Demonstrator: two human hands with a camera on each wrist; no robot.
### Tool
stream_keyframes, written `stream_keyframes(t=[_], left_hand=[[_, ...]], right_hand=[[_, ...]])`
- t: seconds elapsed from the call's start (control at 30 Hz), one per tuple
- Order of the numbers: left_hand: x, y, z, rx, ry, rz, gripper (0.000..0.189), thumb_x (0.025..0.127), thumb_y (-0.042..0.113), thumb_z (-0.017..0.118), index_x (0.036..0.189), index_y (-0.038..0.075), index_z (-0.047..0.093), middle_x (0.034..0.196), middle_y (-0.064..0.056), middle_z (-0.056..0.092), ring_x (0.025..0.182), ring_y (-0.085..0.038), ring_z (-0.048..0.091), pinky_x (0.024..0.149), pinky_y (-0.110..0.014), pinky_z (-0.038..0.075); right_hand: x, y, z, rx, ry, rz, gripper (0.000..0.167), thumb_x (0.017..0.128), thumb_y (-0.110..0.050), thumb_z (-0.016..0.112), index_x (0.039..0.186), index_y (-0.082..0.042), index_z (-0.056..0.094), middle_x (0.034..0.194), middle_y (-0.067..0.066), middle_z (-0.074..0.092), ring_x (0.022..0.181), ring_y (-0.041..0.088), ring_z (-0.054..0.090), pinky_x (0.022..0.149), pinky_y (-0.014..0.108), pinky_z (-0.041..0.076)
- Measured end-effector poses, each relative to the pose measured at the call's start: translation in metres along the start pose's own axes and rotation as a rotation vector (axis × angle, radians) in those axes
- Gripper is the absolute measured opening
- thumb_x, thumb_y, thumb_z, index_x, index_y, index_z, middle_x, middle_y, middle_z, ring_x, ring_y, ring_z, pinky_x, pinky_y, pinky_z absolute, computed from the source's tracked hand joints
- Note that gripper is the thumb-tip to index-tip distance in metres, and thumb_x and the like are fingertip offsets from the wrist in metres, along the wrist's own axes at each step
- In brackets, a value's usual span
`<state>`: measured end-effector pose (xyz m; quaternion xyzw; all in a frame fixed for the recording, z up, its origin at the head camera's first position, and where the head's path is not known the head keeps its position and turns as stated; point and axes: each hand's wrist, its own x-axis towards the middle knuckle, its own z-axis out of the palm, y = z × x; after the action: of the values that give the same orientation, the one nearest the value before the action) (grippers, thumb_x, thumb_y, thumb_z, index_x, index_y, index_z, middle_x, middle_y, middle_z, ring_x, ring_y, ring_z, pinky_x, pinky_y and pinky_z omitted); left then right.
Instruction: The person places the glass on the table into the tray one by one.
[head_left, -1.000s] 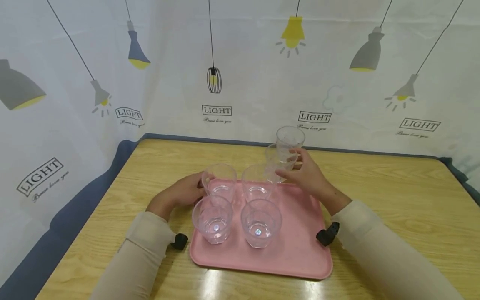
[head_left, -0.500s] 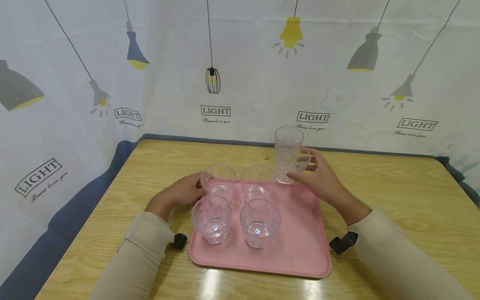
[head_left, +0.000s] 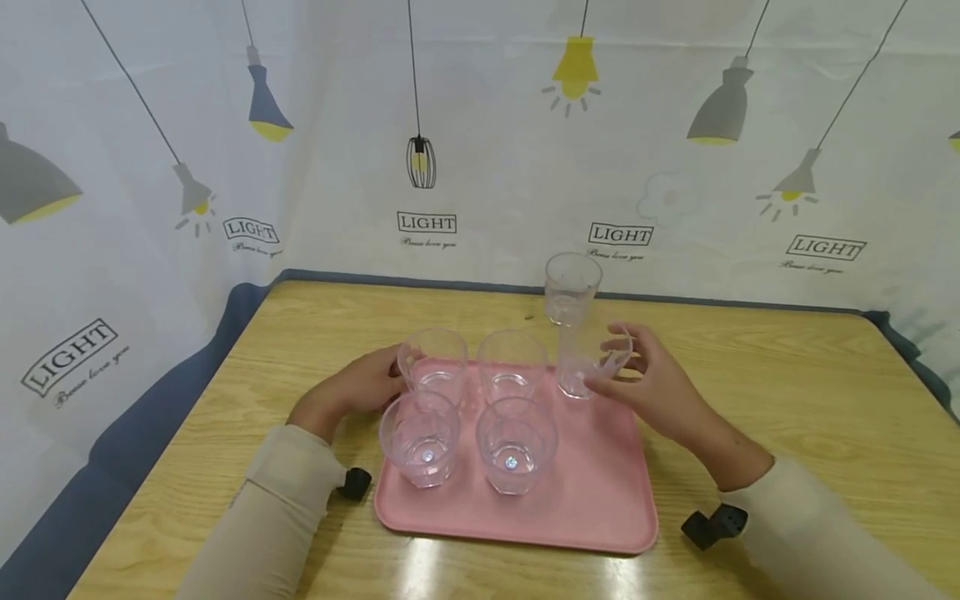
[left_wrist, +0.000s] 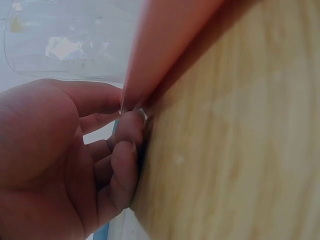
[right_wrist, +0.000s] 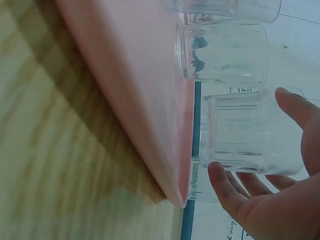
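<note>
My right hand [head_left: 660, 387] grips a clear tumbler [head_left: 579, 367] near the back right corner of a pink tray [head_left: 592, 500]. In the right wrist view the thumb and fingers are spread around that held tumbler [right_wrist: 242, 132], its base close over the tray. At the tray's left side, my left hand [head_left: 367, 383] pinches the rim; the left wrist view has its fingers [left_wrist: 122, 170] bent at the pink edge [left_wrist: 155, 50]. More clear tumblers stand upright on the tray in two rows: a front left one [head_left: 420, 429], a front right one [head_left: 517, 437] and two behind.
Another clear tumbler [head_left: 572, 287] stands on the wooden table [head_left: 787, 400] behind the tray, near the far edge. A white curtain [head_left: 495, 108] printed with lamps hangs along the back and left.
My right hand has carried its tumbler away from the far tumbler, toward me and slightly right, over the tray's back right part. The left hand stays at the tray rim.
</note>
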<state>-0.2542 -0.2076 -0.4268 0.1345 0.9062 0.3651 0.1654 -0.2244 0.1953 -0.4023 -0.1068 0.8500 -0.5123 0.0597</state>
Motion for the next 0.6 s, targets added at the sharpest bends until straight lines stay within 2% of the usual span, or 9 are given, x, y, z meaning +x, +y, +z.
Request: stream_keyframes(t=[0.17,0.3,0.5,0.6], left_hand=[[0.000,-0.001,0.000,-0.007,-0.004,-0.008,0.034,0.101,0.023,0.055,0.135,0.018,0.054,0.111,-0.006,0.063,0.105,-0.024,0.057,0.093,-0.039,0.044],[0.000,0.000,0.000,0.003,-0.004,-0.012,0.039,0.102,0.027,0.055,0.140,0.018,0.052,0.115,-0.006,0.063,0.107,-0.024,0.056,0.094,-0.039,0.043],[-0.001,0.000,0.000,0.022,0.000,-0.006,0.035,0.102,0.024,0.054,0.136,0.016,0.054,0.116,-0.008,0.062,0.107,-0.025,0.055,0.094,-0.040,0.043],[-0.001,0.001,0.000,0.016,0.003,-0.007,0.036,0.101,0.024,0.054,0.137,0.017,0.054,0.117,-0.007,0.062,0.108,-0.025,0.055,0.094,-0.040,0.043]], right_hand=[[-0.006,0.003,0.002,0.003,-0.007,-0.011,0.084,0.085,-0.028,0.081,0.150,-0.010,0.031,0.142,0.022,0.048,0.126,0.039,0.055,0.102,0.047,0.051],[-0.010,0.006,0.004,0.000,-0.006,-0.020,0.084,0.085,-0.025,0.081,0.150,-0.008,0.031,0.142,0.024,0.049,0.124,0.039,0.056,0.099,0.041,0.053],[-0.012,0.009,0.007,0.010,-0.006,-0.036,0.084,0.084,-0.022,0.082,0.150,-0.007,0.032,0.141,0.024,0.049,0.122,0.039,0.057,0.099,0.044,0.052],[-0.012,0.010,0.008,0.009,-0.004,-0.039,0.084,0.083,-0.021,0.083,0.149,-0.008,0.033,0.140,0.023,0.050,0.119,0.037,0.059,0.096,0.039,0.054]])
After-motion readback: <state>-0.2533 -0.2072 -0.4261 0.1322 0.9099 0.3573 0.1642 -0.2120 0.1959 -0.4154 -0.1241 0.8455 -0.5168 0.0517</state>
